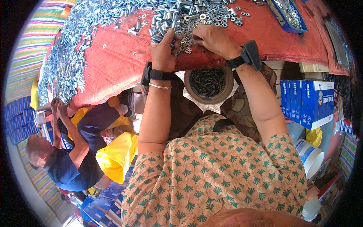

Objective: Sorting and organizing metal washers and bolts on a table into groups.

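Observation:
My left hand is at the table's near edge, thumb up and fingers curled, with shiny metal cylinders against it. What lies inside its grip is partly hidden. My right hand bends down over loose washers, its fingertips drawn together; whatever they pinch is hidden. Beyond both hands spreads a heap of metal sleeves, with nuts and rings to its right. Below the table edge, between my knees, stands a round bowl holding many dark metal pieces.
A red padded cloth covers the table, with another fastener heap leftward. A blue tray holds parts at far right. Blue-white boxes and a white bucket stand right. Another person works at left, hands at the table edge.

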A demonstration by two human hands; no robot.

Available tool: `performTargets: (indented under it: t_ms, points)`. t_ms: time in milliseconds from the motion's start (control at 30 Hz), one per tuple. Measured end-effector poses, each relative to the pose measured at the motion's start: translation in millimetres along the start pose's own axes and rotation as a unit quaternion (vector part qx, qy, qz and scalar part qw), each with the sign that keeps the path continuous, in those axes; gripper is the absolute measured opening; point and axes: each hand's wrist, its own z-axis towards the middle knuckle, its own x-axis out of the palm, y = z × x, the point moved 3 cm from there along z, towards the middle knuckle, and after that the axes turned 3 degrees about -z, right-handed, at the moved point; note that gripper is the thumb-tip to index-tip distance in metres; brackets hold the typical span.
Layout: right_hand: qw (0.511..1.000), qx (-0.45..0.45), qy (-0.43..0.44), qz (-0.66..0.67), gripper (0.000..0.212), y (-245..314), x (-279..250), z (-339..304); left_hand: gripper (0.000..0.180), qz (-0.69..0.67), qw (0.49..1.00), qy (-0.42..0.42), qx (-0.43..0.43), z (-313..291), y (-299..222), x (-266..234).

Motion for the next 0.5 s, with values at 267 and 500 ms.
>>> performTargets:
  t_ms: [267, 500]
  points:
    - [0.999, 0.001, 0.013, 0.044, 0.024, 10, -4, -1, 0.009, -0.023, 1.0, 0.004, 0.01, -1, -1, -2]
    - [0.998, 0.001, -0.044, 0.034, 0.016, -12, 7, 1, 0.009, -0.012, 1.0, 0.022, 0.011, -2, 0, 5]
